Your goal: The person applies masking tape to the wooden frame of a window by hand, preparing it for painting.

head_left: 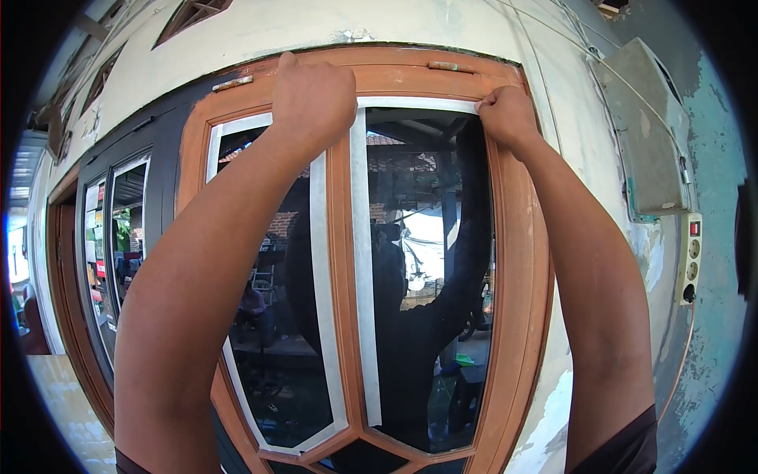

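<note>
A strip of white masking tape [418, 103] runs across the top of the right glass pane [430, 276]. At its right end, my right hand [509, 118] is closed, thumb and fingers pinching the tape at the pane's upper corner. My left hand [316, 99] is a closed fist against the top of the orange-brown wooden frame [341, 261]. The strip's left end meets this hand's edge; what its fingers hold is hidden. More masking tape [365, 276] lines the right pane's left edge. The left pane [276, 371] has tape along its visible edges, with its top corner behind my left hand.
Hinges [452, 68] sit on the frame's top rail. A dark-painted door section [162, 158] stands to the left. On the right wall are a grey box [643, 130], loose cables and a power strip [692, 257] with a plug in it.
</note>
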The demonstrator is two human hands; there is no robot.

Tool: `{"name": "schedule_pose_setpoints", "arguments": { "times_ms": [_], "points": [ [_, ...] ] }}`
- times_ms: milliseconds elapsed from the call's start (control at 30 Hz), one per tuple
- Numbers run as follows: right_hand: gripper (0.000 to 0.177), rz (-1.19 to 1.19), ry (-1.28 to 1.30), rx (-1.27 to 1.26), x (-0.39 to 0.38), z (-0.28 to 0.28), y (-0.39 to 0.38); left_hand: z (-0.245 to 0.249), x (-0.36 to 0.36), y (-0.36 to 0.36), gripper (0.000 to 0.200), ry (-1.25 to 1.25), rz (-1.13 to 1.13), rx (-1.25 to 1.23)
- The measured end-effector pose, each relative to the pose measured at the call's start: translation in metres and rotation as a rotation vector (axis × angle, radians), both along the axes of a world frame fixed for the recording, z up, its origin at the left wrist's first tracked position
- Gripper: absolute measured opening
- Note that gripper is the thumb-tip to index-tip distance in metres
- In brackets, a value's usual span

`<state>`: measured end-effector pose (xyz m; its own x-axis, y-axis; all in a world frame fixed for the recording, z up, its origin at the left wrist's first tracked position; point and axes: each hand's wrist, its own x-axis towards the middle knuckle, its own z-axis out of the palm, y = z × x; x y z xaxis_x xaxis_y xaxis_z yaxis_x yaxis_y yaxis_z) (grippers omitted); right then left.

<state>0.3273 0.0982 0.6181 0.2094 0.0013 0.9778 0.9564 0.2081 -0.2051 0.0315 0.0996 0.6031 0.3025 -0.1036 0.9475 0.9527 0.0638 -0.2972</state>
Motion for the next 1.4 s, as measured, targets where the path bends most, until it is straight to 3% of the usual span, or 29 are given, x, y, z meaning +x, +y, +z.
{"name": "schedule_pose_setpoints", "arguments": {
  "times_ms": [200,267,400,533,667,733,867,933,1000,1033,1067,1133,1200,1267,1400],
  "points": [
    [0.024,0.009,-0.024,0.029,0.000,-0.002,0.002,0.000,-0.004,0.003,0.029,0.022,-0.027,0.028],
    [0.025,0.120,0.015,0.036,0.000,-0.008,-0.002,-0.003,-0.008,0.006,0.029,0.021,-0.061,0.030],
    [0.028,0.431,0.096,0.054,0.004,-0.053,-0.022,-0.030,-0.028,0.011,0.030,0.065,-0.370,0.068],
    [0.026,0.529,0.100,-0.047,0.010,-0.182,-0.074,-0.120,-0.047,-0.034,0.023,0.201,-0.671,-0.108],
    [0.010,0.837,0.408,-0.154,0.002,-0.354,-0.116,-0.244,-0.052,-0.069,0.014,0.303,-0.838,-0.399],
    [0.007,0.844,0.538,-0.308,0.006,-0.434,-0.132,-0.298,-0.050,-0.085,0.014,0.364,-0.875,-0.637],
    [0.007,0.876,0.830,-0.486,0.005,-0.555,-0.142,-0.381,-0.025,-0.075,0.012,0.361,-1.006,-0.835],
    [0.012,0.665,0.789,-0.594,0.005,-0.594,-0.151,-0.410,-0.016,-0.067,0.014,0.410,-1.013,-0.918],
    [0.015,0.384,0.661,-0.632,0.007,-0.611,-0.155,-0.426,-0.004,-0.063,0.012,0.384,-1.064,-1.007],
    [0.019,0.288,0.575,-0.530,0.013,-0.625,-0.152,-0.439,0.002,-0.055,0.012,0.369,-1.103,-1.025],
    [0.018,0.212,0.627,-0.559,0.006,-0.607,-0.162,-0.448,0.007,-0.051,0.013,0.351,-1.139,-1.042],
    [0.021,0.291,0.554,-0.474,-0.013,-0.576,-0.173,-0.451,0.013,-0.046,0.012,0.370,-1.131,-1.120],
    [0.027,0.533,0.411,-0.497,-0.031,-0.571,-0.174,-0.453,0.018,-0.042,0.011,0.401,-1.130,-1.158],
    [0.029,0.592,0.199,-0.503,-0.059,-0.547,-0.171,-0.456,0.023,-0.042,0.012,0.405,-1.139,-1.152],
    [0.024,0.625,0.183,-0.542,-0.086,-0.541,-0.154,-0.459,0.025,-0.045,0.013,0.416,-1.189,-1.151]
  ]
}}
